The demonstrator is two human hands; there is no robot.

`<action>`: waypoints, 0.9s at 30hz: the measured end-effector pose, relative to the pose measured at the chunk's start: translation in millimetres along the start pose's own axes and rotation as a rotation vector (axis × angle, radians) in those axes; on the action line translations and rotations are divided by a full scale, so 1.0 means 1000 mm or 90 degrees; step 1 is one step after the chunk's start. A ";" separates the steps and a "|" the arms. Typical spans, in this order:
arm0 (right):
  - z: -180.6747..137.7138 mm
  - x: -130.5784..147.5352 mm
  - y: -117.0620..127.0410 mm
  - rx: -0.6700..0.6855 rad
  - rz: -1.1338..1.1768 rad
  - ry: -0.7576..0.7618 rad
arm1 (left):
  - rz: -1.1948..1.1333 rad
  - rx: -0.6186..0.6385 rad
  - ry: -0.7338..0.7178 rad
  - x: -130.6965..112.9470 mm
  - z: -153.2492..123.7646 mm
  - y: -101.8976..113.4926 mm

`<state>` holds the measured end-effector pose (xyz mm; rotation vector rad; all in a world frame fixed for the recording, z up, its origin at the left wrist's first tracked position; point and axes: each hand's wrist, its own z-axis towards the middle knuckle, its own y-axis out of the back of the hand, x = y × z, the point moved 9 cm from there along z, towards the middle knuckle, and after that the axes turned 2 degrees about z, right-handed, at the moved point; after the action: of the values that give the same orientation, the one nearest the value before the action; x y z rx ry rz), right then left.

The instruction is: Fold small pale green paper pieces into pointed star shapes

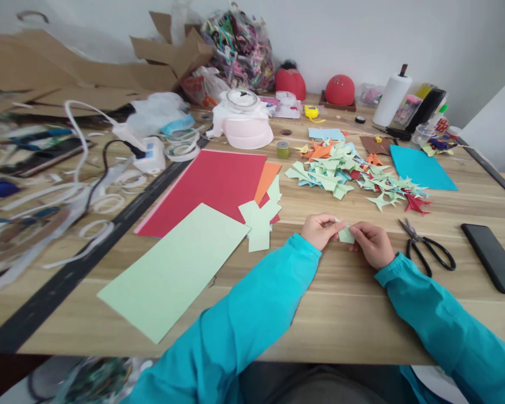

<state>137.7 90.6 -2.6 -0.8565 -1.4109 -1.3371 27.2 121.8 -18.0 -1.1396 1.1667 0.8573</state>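
My left hand (320, 230) and my right hand (372, 242) meet over the wooden table (345, 303), both pinching a small pale green piece of paper (345, 234) between their fingertips. Both arms wear teal sleeves. Just left of my left hand lies a small stack of cut pale green paper pieces (258, 221). Beyond my hands spreads a pile of folded paper shapes (349, 174) in green, orange, red and blue. Black scissors (425, 244) lie shut on the table to the right of my right hand.
A large pale green sheet (172, 269), a red sheet (206, 188) and an orange sheet (267, 179) lie at left. A blue sheet (421, 167) and a black phone (492, 257) are at right. Tape rolls, cardboard, a paper towel roll (391, 98) and clutter fill the back and left.
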 end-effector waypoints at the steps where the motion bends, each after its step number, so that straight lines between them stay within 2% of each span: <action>1: -0.001 0.002 0.001 -0.005 -0.019 0.008 | 0.001 0.002 -0.001 0.000 0.000 0.000; 16: -0.007 0.015 0.000 -0.037 -0.116 0.065 | -0.075 0.010 0.083 0.014 0.000 0.000; 23: -0.009 0.020 0.001 -0.051 -0.158 0.084 | -0.052 0.024 0.063 0.011 0.000 -0.002; 27: -0.010 0.019 0.000 -0.045 -0.172 0.099 | 0.038 0.044 0.025 0.002 -0.002 -0.005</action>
<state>134.0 78.8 15.0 -0.6070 -1.3984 -1.6300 32.3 118.2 -18.9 -1.0731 1.2591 0.8372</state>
